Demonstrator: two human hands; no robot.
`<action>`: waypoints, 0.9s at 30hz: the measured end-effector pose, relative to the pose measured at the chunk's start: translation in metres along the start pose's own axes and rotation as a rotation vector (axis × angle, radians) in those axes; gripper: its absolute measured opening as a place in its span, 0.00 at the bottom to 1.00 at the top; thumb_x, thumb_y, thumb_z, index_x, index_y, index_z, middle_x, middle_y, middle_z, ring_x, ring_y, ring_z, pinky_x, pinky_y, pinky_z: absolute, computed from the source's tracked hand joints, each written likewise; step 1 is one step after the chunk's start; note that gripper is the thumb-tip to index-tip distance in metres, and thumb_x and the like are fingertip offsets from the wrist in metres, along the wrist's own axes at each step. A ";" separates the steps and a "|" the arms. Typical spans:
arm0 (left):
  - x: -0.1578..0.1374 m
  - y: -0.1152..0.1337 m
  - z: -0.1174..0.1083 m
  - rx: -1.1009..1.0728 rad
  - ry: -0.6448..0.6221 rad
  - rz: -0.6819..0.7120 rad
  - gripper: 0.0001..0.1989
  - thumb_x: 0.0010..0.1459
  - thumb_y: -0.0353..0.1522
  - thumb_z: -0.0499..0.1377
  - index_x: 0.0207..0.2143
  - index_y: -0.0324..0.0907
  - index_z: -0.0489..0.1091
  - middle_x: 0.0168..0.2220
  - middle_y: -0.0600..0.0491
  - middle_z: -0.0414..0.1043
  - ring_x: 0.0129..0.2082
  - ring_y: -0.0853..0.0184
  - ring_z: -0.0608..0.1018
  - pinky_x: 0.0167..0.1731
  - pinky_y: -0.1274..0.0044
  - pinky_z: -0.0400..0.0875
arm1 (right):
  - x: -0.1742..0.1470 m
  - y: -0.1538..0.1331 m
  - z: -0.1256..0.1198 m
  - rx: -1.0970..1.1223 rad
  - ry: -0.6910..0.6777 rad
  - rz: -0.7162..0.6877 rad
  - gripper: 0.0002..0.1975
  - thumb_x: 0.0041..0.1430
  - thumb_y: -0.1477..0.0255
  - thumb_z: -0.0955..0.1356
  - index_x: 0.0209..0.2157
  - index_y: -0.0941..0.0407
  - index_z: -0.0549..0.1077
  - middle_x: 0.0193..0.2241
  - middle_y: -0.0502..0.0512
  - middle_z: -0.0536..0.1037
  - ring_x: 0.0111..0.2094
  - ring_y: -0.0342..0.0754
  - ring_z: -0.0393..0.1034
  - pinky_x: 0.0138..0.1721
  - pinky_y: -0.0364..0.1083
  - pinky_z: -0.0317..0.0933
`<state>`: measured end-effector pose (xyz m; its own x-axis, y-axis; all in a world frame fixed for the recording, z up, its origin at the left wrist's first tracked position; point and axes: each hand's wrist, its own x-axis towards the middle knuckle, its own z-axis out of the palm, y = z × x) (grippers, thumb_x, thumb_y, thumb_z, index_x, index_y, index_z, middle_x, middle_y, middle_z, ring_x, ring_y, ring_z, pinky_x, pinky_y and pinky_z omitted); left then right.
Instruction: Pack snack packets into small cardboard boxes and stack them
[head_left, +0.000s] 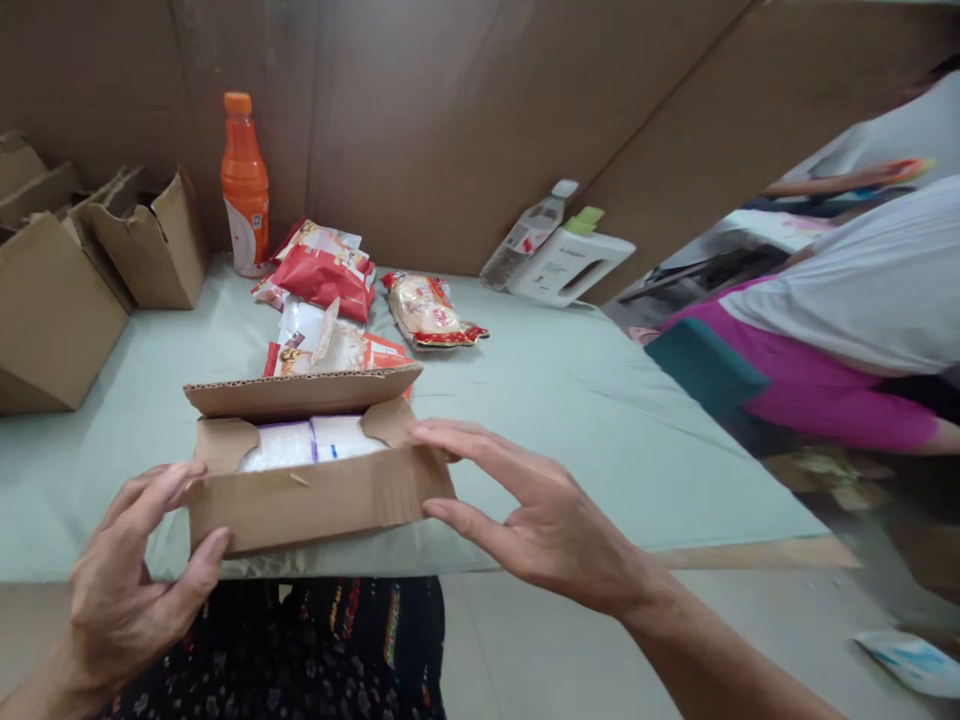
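A small cardboard box [300, 515] stands near the table's front edge with its lid flap [300, 393] raised at the back. Inside it lie white packs with purple edges [349, 436]. My left hand [139, 570] holds the box's left end, thumb on the front face and fingers at the upper corner. At the right end, my right hand [532, 510] grips it, with fingers by the top edge and the thumb lower down. The underside of the box is hidden.
Behind the box lie red and white snack packets [326, 275] and a bread-like packet [431, 310]. An orange bottle [246, 190], a clear bottle [529, 235] and a white jug [570, 262] stand along the cardboard wall. Open cartons [52, 320] are at left; a person [847, 330] is at right.
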<state>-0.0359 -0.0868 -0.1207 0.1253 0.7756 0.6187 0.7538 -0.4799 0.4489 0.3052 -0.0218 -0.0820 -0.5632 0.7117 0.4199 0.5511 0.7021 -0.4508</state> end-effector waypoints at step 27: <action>0.004 -0.019 0.008 0.006 -0.121 0.112 0.29 0.64 0.27 0.53 0.66 0.51 0.65 0.64 0.48 0.67 0.68 0.43 0.64 0.64 0.46 0.64 | 0.046 0.038 0.023 -0.030 -0.414 -0.346 0.43 0.59 0.52 0.73 0.71 0.53 0.62 0.76 0.69 0.46 0.76 0.65 0.38 0.70 0.68 0.46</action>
<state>-0.0444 -0.0715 -0.1318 0.2849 0.7613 0.5824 0.7346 -0.5637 0.3775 0.2857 0.0373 -0.0978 -0.9070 0.3749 0.1917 0.3046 0.8986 -0.3160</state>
